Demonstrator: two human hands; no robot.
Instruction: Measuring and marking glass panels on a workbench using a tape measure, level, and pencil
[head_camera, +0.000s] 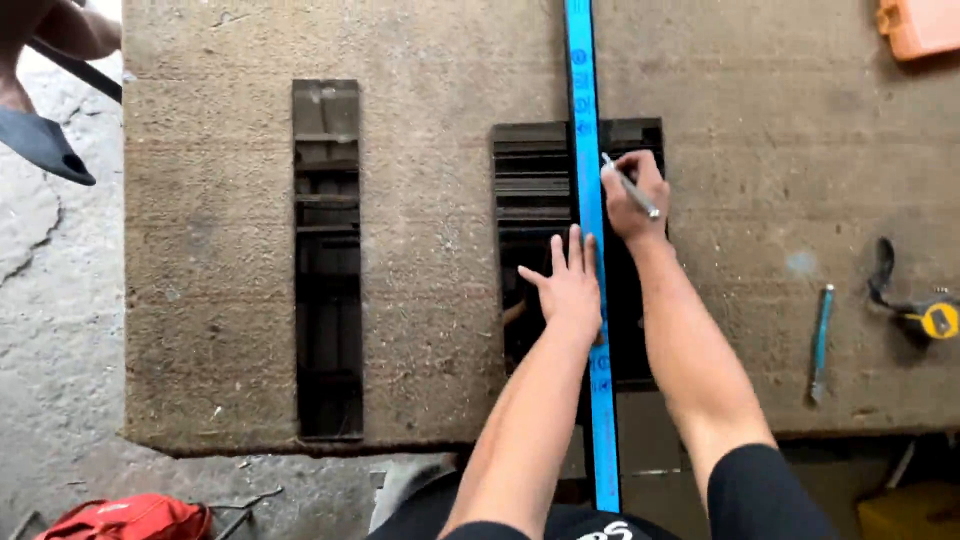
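Observation:
A long blue straightedge (583, 90) lies lengthwise across a dark rectangular panel (533, 190) on a brown board (430, 250). My left hand (567, 285) presses flat, fingers spread, on the panel and the straightedge's left edge. My right hand (633, 195) grips a thin grey pencil (630, 186), its tip touching the straightedge's right edge near the panel's far end.
A second narrow dark panel (327, 260) lies to the left. A blue-handled tool (819, 345) and a yellow tape measure (937, 318) rest at the right. An orange case (920, 25) sits far right; a red bag (130, 518) and another person's foot (40, 140) are on the concrete floor.

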